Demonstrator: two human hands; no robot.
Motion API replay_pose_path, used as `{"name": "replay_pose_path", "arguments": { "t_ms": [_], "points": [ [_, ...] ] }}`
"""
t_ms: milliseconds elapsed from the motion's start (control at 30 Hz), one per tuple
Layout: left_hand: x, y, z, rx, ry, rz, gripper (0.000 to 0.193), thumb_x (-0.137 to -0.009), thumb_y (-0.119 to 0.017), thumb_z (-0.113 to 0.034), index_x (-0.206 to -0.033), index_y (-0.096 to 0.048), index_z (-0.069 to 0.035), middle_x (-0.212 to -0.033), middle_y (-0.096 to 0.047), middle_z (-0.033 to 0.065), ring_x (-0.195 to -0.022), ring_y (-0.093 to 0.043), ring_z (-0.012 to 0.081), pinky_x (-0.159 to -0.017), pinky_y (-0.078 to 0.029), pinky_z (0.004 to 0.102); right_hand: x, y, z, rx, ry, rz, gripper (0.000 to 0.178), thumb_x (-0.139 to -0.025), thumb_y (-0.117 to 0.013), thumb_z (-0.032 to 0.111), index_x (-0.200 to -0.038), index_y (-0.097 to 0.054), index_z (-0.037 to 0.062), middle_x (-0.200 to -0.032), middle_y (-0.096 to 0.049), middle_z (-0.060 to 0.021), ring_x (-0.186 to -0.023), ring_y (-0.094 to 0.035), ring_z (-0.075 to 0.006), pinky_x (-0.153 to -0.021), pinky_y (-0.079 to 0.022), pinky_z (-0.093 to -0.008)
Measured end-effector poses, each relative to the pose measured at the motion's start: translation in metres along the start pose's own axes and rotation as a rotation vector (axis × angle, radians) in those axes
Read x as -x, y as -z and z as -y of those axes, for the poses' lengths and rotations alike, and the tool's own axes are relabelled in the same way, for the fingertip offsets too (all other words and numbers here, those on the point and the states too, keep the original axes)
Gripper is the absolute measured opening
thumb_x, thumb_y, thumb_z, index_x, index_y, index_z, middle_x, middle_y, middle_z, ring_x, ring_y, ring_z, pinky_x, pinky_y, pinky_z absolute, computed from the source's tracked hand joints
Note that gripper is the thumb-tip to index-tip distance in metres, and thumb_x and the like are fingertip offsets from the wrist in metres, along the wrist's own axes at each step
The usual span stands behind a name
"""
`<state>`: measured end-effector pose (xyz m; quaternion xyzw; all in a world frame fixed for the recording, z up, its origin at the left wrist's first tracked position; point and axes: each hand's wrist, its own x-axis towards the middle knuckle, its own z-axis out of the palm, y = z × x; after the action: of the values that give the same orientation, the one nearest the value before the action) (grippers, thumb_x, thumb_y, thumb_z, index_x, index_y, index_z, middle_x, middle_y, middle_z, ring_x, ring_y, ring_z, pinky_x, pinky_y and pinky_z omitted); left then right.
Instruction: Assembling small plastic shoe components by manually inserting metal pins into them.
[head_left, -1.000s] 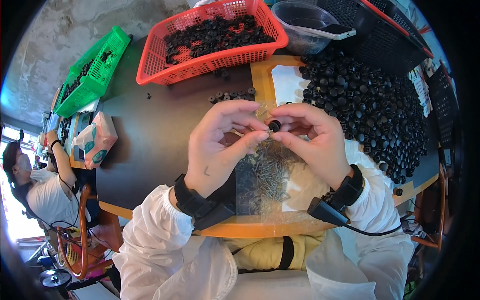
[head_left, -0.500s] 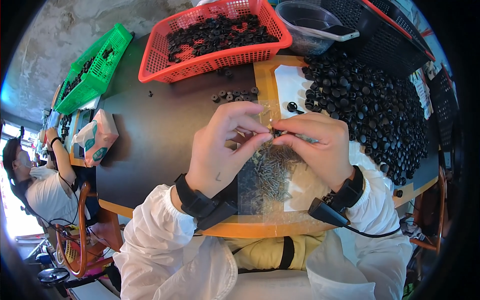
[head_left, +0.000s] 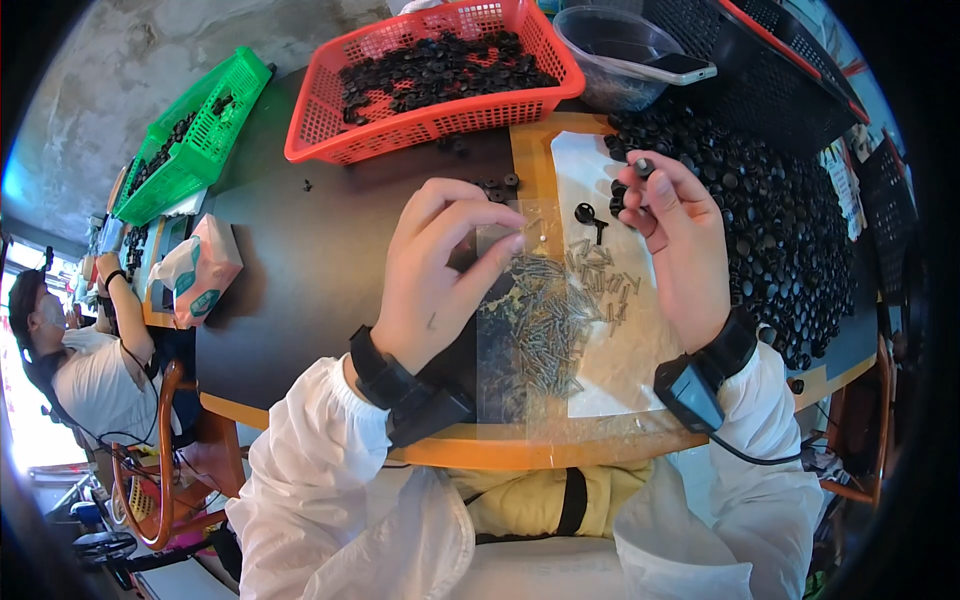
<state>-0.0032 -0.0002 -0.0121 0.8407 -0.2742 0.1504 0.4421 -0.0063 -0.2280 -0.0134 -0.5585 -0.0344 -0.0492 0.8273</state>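
Observation:
My left hand hovers over the left side of the screw pile, thumb and fingertips slightly apart, with nothing visible between them. Raised at the edge of the black heap, my right hand pinches a small black plastic piece with a greyish end between thumb and fingers. Loose metal screws lie in a pile on clear plastic film and white paper below my hands. On the paper near my right hand rest a round black cap and a small black T-shaped part.
Many round black caps are heaped to the right. A red basket of black parts stands at the back, beside a clear tub with a phone on it. Left are a green basket, a tissue pack and a co-worker.
My hands have moved apart. The right one has gone up and right toward the black heap with the black piece; the left one's fingertips have parted from it.

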Motion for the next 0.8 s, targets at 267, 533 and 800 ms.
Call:
{"name": "replay_pose_path", "arguments": {
  "t_ms": [267,533,800],
  "points": [
    [-0.039,-0.034,-0.002,-0.328,-0.193,0.199,0.025,-0.076,-0.072,-0.026,-0.094,-0.066,-0.009,-0.087,-0.054,0.0063,-0.086,-0.054,0.0260,-0.076,-0.045,0.0363,-0.007,0.012,-0.004,-0.144,-0.091,0.047,0.027,-0.091,-0.063,0.016,-0.116,-0.062,0.0029,-0.105,-0.066,-0.0048,-0.082,-0.059,-0.0058,-0.078,-0.050,-0.0218],
    [-0.045,-0.035,-0.001,-0.091,-0.076,0.163,0.021,-0.078,-0.071,-0.007,-0.099,-0.065,-0.006,-0.092,-0.058,0.0066,-0.090,-0.058,0.0208,-0.076,-0.050,0.0318,-0.002,0.005,0.005,-0.052,-0.087,0.042,0.026,-0.088,-0.067,0.013,-0.111,-0.063,0.0020,-0.098,-0.067,-0.0052,-0.080,-0.060,-0.0093,-0.075,-0.051,-0.0236],
    [-0.005,-0.019,-0.014,0.433,0.158,0.004,0.028,-0.086,-0.066,-0.003,-0.114,-0.063,-0.004,-0.106,-0.054,0.0044,-0.095,-0.059,0.0121,-0.080,-0.052,0.0254,0.010,-0.004,-0.001,0.169,-0.066,0.214,0.021,-0.081,-0.071,0.001,-0.101,-0.066,0.0013,-0.091,-0.065,-0.0015,-0.080,-0.058,-0.0066,-0.072,-0.048,-0.0209]
  ]
}}
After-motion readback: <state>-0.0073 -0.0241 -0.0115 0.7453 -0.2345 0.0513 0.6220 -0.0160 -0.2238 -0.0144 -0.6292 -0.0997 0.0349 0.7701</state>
